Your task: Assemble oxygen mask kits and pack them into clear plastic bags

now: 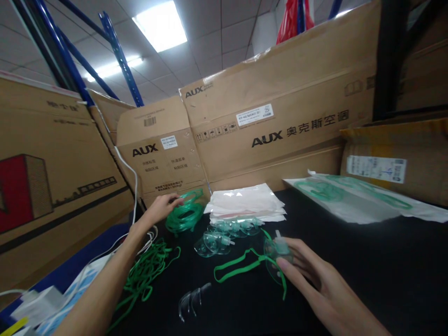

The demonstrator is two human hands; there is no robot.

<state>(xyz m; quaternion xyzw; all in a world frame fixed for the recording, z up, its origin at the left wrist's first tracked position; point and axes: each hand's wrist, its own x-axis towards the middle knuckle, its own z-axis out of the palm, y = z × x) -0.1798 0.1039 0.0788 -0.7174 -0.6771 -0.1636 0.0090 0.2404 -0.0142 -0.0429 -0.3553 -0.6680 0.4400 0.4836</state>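
My right hand (311,270) grips a clear green oxygen mask (275,268) by its side and white connector. A flat green elastic strap (241,269) runs from the mask and lies in a loop on the black table. My left hand (164,206) is at the upper edge of a coil of green tubing (184,218), its fingertips pinched on the tubing. Several more masks (215,240) lie between the hands. Left of them is a tangled pile of green straps (149,268). Small clear bent pieces (192,298) rest near the front.
A stack of white plastic bags (247,200) lies behind the masks. To the right is a bag with green tubing inside (350,196). Cardboard boxes (280,102) wall in the back and left. White cables (135,186) and a power adapter (38,305) are at the left.
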